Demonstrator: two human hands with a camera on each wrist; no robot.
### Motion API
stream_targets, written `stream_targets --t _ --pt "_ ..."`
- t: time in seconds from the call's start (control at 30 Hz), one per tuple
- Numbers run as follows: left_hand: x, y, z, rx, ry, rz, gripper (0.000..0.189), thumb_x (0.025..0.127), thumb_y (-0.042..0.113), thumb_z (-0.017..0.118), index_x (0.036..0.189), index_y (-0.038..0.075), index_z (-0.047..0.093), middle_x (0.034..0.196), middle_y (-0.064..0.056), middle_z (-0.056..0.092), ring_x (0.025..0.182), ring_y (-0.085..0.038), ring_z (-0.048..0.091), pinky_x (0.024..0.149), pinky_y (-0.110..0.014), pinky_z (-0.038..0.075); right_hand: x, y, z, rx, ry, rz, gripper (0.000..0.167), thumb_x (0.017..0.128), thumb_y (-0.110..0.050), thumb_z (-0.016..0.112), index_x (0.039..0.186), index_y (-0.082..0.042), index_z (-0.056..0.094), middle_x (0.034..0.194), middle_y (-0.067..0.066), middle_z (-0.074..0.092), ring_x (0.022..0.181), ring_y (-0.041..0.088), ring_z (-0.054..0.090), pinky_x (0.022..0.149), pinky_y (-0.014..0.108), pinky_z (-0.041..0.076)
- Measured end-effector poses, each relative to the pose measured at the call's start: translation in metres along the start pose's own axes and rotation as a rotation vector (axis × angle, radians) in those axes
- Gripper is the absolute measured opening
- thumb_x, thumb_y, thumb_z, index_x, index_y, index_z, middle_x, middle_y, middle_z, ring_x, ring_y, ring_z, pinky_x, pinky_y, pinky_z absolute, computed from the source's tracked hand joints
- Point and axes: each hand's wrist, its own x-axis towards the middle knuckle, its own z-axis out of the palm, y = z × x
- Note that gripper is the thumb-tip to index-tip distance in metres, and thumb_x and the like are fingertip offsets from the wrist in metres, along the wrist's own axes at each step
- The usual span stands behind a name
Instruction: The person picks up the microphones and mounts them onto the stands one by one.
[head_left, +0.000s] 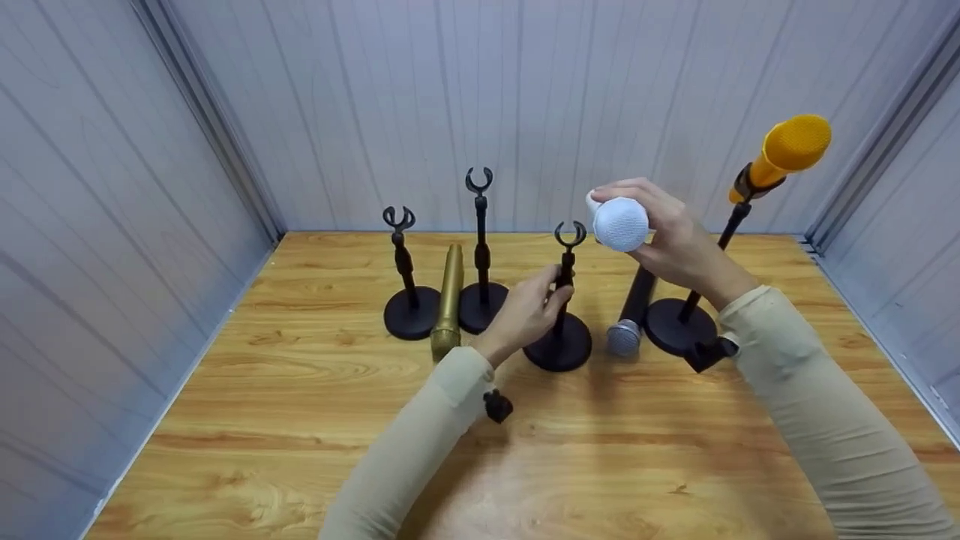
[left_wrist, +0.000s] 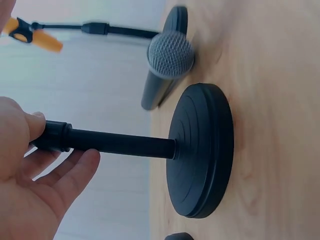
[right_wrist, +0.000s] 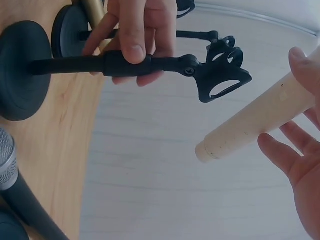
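Observation:
My left hand point(head_left: 529, 311) grips the post of a short black microphone stand point(head_left: 559, 352), whose round base rests on the table. The stand's clip point(right_wrist: 225, 80) is unoccupied at the top. In my right hand point(head_left: 679, 232) is a white microphone point(head_left: 621, 224), held in the air with its round head toward the head camera. The right wrist view shows its pale handle point(right_wrist: 250, 122) slanting near the clip but apart from it. A black microphone with a silver head point(head_left: 624, 337) lies on the table between that stand and a taller one.
To the right, a tall stand point(head_left: 679, 328) bears a yellow microphone point(head_left: 795, 142). On the left, a gold microphone point(head_left: 448, 300) lies between two black stands, the shorter point(head_left: 411, 313) and the taller point(head_left: 482, 255). Pale panel walls point(head_left: 420, 112) enclose the wooden table point(head_left: 300, 420).

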Motion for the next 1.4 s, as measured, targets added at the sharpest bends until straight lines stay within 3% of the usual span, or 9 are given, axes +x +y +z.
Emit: stream_targets --t 0.3,0.5,0.6,0.77,0.9,1.2,1.4 --pt "-0.034 0.011 -0.011 -0.028 -0.023 0.103 0.023 0.107 0.024 0.054 0.122 0.007 0.061 0.124 -0.009 0.068 0.112 -0.018 0.067 0.086 -0.024 0.055 0.010 -0.020 0.021 0.111 0.007 -0.090 0.053 0.085 0.014 0.074 0.132 -0.006 0.062 0.135 0.012 0.058 0.137 0.034 0.047 0.114 0.050 0.036" --pt "-0.044 0.012 -0.017 -0.027 -0.043 0.133 0.017 0.106 0.018 0.055 0.119 0.007 0.059 0.118 -0.008 0.068 0.103 -0.019 0.069 0.081 -0.026 0.056 0.011 -0.022 0.040 0.154 -0.045 -0.194 0.056 0.083 0.014 0.075 0.134 -0.004 0.061 0.135 0.015 0.056 0.133 0.038 0.048 0.114 0.048 0.036" --pt "-0.045 0.011 -0.017 -0.024 -0.038 0.127 0.024 0.106 0.020 0.056 0.126 0.006 0.058 0.121 -0.008 0.068 0.108 -0.019 0.068 0.084 -0.026 0.056 0.012 -0.018 0.044 0.123 -0.062 -0.225 0.061 0.081 0.011 0.080 0.136 -0.005 0.059 0.138 0.016 0.054 0.131 0.038 0.048 0.111 0.049 0.039" --pt "-0.046 0.010 -0.014 -0.037 -0.034 0.114 0.026 0.106 0.021 0.055 0.128 0.007 0.058 0.125 -0.009 0.067 0.111 -0.019 0.067 0.086 -0.026 0.056 0.012 -0.011 0.046 0.075 -0.120 -0.153 0.073 0.080 -0.006 0.088 0.144 -0.008 0.052 0.146 0.011 0.051 0.132 0.031 0.045 0.108 0.053 0.037" --pt "-0.047 0.010 -0.012 -0.063 -0.034 0.123 0.022 0.106 0.019 0.056 0.123 0.006 0.059 0.122 -0.007 0.068 0.104 -0.019 0.070 0.084 -0.024 0.056 0.010 -0.007 0.046 0.133 -0.162 -0.084 0.081 0.078 -0.012 0.090 0.146 -0.007 0.048 0.147 0.011 0.050 0.135 0.027 0.046 0.111 0.049 0.038" --pt "-0.047 0.012 -0.013 -0.086 -0.027 0.114 0.023 0.105 0.020 0.057 0.123 0.006 0.061 0.121 -0.008 0.069 0.105 -0.017 0.069 0.084 -0.022 0.056 0.012 -0.004 0.045 0.179 -0.188 -0.046 0.080 0.076 -0.009 0.090 0.144 -0.005 0.049 0.145 0.012 0.053 0.135 0.027 0.048 0.112 0.047 0.038" --pt "-0.048 0.011 -0.013 -0.104 0.010 0.122 0.022 0.104 0.021 0.060 0.120 0.007 0.064 0.116 -0.005 0.072 0.100 -0.011 0.070 0.080 -0.023 0.057 0.013 -0.002 0.045 0.174 -0.181 -0.076 0.077 0.076 -0.010 0.090 0.142 -0.002 0.051 0.143 0.008 0.056 0.136 0.027 0.049 0.112 0.046 0.039"
